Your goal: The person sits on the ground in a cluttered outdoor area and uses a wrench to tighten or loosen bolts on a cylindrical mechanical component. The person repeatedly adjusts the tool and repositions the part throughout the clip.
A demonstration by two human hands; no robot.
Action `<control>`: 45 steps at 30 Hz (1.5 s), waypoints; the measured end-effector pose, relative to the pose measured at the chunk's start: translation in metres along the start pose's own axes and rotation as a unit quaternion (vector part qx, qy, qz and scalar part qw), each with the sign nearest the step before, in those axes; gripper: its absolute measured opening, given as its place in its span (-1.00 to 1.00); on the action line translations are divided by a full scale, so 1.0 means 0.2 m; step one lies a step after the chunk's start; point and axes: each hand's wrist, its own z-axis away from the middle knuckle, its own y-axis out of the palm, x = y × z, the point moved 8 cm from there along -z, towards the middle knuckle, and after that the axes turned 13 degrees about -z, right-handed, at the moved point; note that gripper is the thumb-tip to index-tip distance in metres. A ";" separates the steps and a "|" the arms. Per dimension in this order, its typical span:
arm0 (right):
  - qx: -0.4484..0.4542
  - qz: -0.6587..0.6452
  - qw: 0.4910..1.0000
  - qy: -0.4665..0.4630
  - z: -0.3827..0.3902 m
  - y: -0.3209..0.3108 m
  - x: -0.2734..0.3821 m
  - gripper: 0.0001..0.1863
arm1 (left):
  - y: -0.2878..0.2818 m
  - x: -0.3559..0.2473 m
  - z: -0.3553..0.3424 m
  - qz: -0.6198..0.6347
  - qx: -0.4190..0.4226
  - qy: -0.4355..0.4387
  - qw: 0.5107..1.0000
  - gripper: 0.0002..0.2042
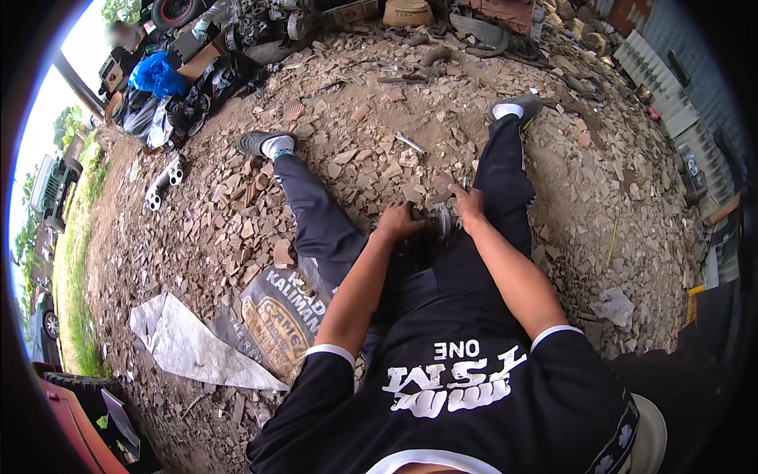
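Observation:
Between my spread legs is a dark metal part with a round, grey disc-like flange; its lower portion is lost in shadow against my dark trousers. My left hand is closed round the part's left side, fingers curled over its top. On the other side of the flange, my right hand is closed, with a thin shiny tip showing above its fingers; what kind of thing that is cannot be made out. A silver wrench lies on the rubble beyond my hands, between my feet.
Broken tile and stone cover the ground. At left lie a metal manifold-like part and a pale sheet beside a dark printed banner. Bags, including a blue one, and engine parts are heaped far left. Corrugated sheets line the right.

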 end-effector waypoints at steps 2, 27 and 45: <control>-0.003 0.053 0.999 0.000 -0.05 -0.04 -0.03 -0.68 | 0.00 -0.04 0.02 -0.051 -0.052 0.015 0.997 -0.01; 0.121 0.327 0.932 -0.098 0.08 0.10 0.10 -0.46 | 0.00 0.15 0.34 0.097 0.002 -0.080 0.992 -0.30; 0.074 0.113 0.990 0.029 0.01 -0.01 -0.05 -0.70 | 0.04 0.01 0.22 0.015 0.035 -0.133 0.990 -0.34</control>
